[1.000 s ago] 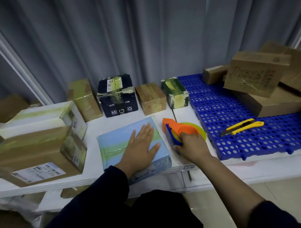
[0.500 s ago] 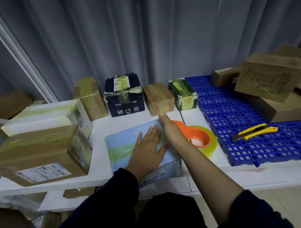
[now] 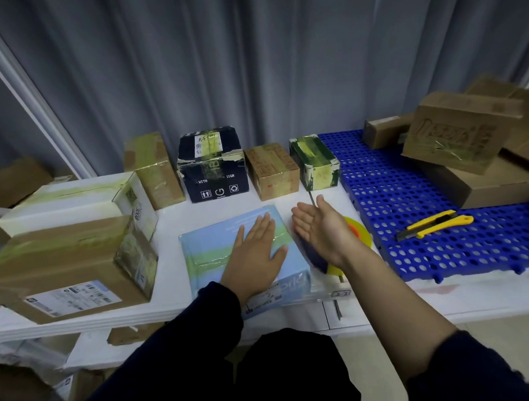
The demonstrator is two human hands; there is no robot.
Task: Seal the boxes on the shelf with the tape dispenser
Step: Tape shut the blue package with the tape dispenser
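The tape dispenser (image 3: 359, 232) lies on the white shelf (image 3: 174, 217), just right of the flat, glossy blue box (image 3: 205, 256). Its long axis runs diagonally: the dark handle points at the near edge, the orange hub and yellow-green roll point away to the right. The right hand (image 3: 321, 228) hovers over it, fingers straight, palm turned inward, gripping nothing. The left hand (image 3: 253, 256) presses flat on the blue box's taped lid. Four small taped boxes (image 3: 271, 170) line the back, and two large ones (image 3: 64, 267) sit to the left. One yellow utility knife (image 3: 435, 224) rests on the blue perforated mat (image 3: 392, 196).
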